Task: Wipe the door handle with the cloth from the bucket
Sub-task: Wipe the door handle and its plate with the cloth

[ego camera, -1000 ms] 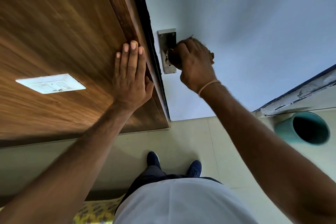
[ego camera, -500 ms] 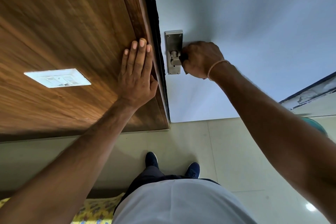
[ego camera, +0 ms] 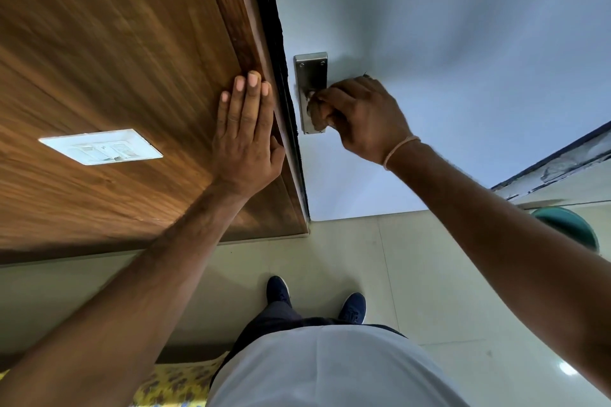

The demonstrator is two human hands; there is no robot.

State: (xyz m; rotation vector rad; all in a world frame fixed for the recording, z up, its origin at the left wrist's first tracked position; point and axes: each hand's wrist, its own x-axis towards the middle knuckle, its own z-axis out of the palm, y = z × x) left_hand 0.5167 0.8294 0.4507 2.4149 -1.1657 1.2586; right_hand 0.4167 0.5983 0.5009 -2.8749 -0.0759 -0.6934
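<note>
Gripping the door handle [ego camera: 314, 102], your right hand [ego camera: 360, 119] is closed around the lever just off its brushed steel backplate [ego camera: 310, 76]; the cloth is barely visible, only a dark scrap [ego camera: 365, 75] peeking above the knuckles. Expect it to be soft and limp, so bunch it in the palm. The metal looks rigid, smooth and probably slippery, so wrap around rather than pinch. Your left hand [ego camera: 246, 139] lies open and flat on the grained wood frame [ego camera: 132, 59] beside the pale door [ego camera: 446, 26]. The teal bucket [ego camera: 568, 228] sits on the tiled floor [ego camera: 330, 248].
</note>
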